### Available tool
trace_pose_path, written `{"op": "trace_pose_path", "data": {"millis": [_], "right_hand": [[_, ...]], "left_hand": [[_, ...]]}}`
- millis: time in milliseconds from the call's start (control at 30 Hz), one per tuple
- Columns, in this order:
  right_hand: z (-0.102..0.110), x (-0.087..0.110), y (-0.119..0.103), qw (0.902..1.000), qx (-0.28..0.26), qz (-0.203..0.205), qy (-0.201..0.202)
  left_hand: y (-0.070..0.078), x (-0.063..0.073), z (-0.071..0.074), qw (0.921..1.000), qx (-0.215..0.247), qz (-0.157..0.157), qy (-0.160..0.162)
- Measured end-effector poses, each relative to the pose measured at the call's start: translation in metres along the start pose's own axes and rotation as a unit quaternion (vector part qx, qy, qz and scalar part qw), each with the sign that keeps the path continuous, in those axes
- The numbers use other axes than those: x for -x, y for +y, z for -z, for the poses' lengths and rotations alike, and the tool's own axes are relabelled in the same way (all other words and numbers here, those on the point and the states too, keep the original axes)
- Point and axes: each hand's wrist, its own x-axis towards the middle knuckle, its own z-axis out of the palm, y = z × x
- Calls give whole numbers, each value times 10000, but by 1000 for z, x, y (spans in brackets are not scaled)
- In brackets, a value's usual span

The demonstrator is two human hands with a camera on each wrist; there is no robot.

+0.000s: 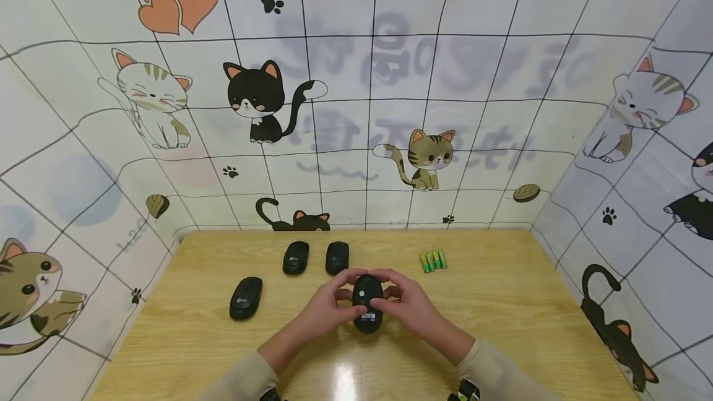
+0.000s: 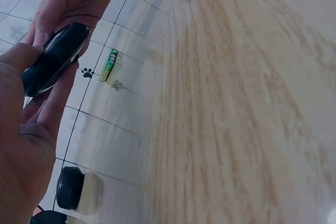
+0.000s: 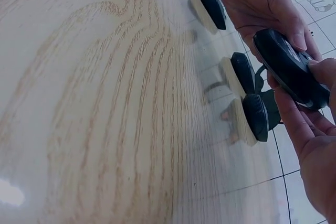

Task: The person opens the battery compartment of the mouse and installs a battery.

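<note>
A black computer mouse is held off the table between both hands, its underside with a white label and a pale round spot turned up toward the head camera. My left hand grips its left side, thumb on the underside and fingers curled beneath. From the other side my right hand grips it the same way, thumb near the middle. Both wrist views show the mouse pinched between thumbs and fingers. Its top face is hidden from the head view.
Three more black mice stand on the wooden table: one at left, one behind it, and another mouse just beyond my hands. Several green batteries lie side by side at back right. Cat-patterned sheeting encloses the table.
</note>
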Motion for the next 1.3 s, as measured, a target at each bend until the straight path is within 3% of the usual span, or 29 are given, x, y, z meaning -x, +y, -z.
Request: {"op": "trace_pose_path", "data": {"millis": [400, 1300], "right_hand": [[0, 3, 0, 9998, -12, -213, 20], [1, 6, 0, 9994, 125, -231, 221]], "left_hand": [[2, 2, -3, 10000, -64, -26, -33], [3, 1, -8, 9997, 209, 63, -148]]}}
